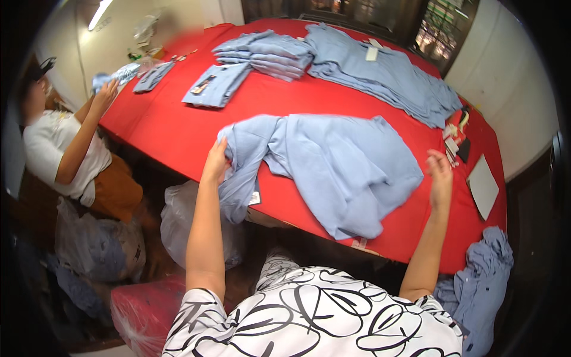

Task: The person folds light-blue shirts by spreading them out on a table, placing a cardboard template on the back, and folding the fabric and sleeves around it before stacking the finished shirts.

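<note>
A light blue shirt (pixel 333 166) lies spread and rumpled on the red table (pixel 172 128) in front of me. My left hand (pixel 215 162) grips its left side, where a sleeve hangs over the table's near edge. My right hand (pixel 441 172) hovers with fingers apart just past the shirt's right edge, holding nothing.
A folded stack of blue shirts (pixel 267 53) and a flat pile of unfolded ones (pixel 386 77) lie at the far side. A single folded shirt (pixel 215 84) sits left of centre. A grey card (pixel 483 185) and small tags lie at right. Another person (pixel 71 143) works at the left end. Plastic bags (pixel 178 220) sit below.
</note>
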Motion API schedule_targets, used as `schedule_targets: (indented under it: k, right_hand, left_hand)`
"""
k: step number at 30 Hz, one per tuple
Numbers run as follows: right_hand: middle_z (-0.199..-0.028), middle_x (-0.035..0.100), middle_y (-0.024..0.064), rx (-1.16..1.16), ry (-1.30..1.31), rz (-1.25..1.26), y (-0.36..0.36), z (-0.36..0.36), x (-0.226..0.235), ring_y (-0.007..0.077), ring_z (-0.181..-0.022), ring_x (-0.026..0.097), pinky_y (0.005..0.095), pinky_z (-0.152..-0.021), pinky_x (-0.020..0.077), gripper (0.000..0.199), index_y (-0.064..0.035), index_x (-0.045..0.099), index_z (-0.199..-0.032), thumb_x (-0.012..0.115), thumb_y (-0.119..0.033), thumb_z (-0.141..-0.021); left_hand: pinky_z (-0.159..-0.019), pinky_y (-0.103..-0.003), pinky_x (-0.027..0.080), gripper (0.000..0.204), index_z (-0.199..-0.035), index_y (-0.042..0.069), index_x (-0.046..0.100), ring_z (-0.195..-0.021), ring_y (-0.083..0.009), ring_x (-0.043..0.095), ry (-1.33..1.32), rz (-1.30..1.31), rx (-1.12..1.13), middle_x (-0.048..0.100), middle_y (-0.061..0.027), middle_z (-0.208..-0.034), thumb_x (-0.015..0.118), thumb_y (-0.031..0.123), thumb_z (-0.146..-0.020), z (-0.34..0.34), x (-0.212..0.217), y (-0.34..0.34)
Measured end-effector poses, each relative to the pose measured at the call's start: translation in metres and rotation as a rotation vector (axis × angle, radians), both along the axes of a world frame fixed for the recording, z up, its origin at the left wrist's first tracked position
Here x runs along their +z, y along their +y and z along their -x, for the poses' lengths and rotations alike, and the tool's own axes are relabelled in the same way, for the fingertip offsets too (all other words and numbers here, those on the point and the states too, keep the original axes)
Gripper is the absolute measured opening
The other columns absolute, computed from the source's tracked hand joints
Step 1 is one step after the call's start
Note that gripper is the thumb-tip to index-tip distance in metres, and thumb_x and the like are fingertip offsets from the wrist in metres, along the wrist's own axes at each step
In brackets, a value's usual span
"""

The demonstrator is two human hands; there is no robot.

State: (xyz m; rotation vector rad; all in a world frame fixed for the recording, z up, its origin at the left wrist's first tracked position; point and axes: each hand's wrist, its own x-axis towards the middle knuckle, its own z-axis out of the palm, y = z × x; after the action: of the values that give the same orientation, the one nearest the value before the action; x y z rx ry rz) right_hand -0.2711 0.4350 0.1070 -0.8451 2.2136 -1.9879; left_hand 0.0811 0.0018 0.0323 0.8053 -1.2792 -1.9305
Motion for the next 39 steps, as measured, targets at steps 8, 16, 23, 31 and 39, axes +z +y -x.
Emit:
schedule_targets:
  k: [8, 16, 23, 31, 39]
  right_hand:
    - [-0.085, 0.067, 0.0021, 0.2, -0.37, -0.261, 0.013, -0.137, -0.07, 0.0089, -0.073, 0.062, 0.0235, -0.066, 0.0485, 0.018, -0.0001, 0.066, -0.101, 0.059, -0.016, -0.097]
    - [-0.102, 0.065, 0.0195, 0.255, 0.449, -0.659, -0.091, -0.159, -0.1, 0.0358, -0.091, 0.063, 0.0415, -0.078, 0.0501, 0.032, -0.0052, 0.061, -0.118, 0.063, -0.025, -0.092]
    - [-0.088, 0.062, 0.0095, 0.026, -0.029, -0.521, -0.016, -0.078, -0.061, 0.0188, -0.082, 0.064, 0.0337, -0.072, 0.0501, 0.025, -0.0022, 0.055, -0.108, 0.053, -0.026, -0.1]
    - [-0.097, 0.063, 0.004, -0.016, -0.178, 0.508, 0.112, -0.037, 0.014, 0.0121, -0.088, 0.062, 0.0272, -0.08, 0.0516, 0.019, -0.0064, 0.053, -0.118, 0.054, -0.008, -0.099]
    - [-0.109, 0.065, 0.0084, 0.063, -0.212, 0.324, 0.131, -0.039, 0.029, 0.0159, -0.103, 0.062, 0.0289, -0.091, 0.0486, 0.023, -0.0019, 0.059, -0.12, 0.05, -0.004, -0.099]
  left_hand:
    - [-0.105, -0.04, 0.039, 0.07, -0.138, -0.004, 0.043, -0.124, -0.0301, 0.054, -0.418, 0.28, 0.167, 0.056, -0.0218, -0.133, 0.063, 0.044, -0.092, 0.012, -0.046, 0.024]
    - [-0.093, -0.039, 0.048, 0.057, -0.126, 0.001, 0.057, -0.113, -0.0324, 0.061, -0.806, 0.744, 0.091, 0.064, -0.0213, -0.121, 0.078, 0.025, -0.078, 0.021, -0.056, 0.026]
    - [-0.081, -0.028, 0.048, 0.019, -0.107, -0.001, 0.06, -0.088, -0.0122, 0.061, -0.236, 0.321, 0.204, 0.066, -0.0065, -0.098, 0.065, 0.009, -0.092, -0.068, -0.015, 0.023]
    - [-0.088, -0.03, 0.048, 0.026, -0.11, 0.001, 0.056, -0.096, -0.0142, 0.06, -0.151, -0.029, -0.162, 0.062, -0.0069, -0.103, 0.069, 0.01, -0.09, -0.066, -0.007, 0.094]
    - [-0.106, -0.035, 0.039, 0.056, -0.138, -0.001, 0.047, -0.123, -0.0243, 0.053, -0.752, 0.423, -0.506, 0.058, -0.0193, -0.13, 0.068, 0.014, -0.088, -0.082, -0.01, 0.112]
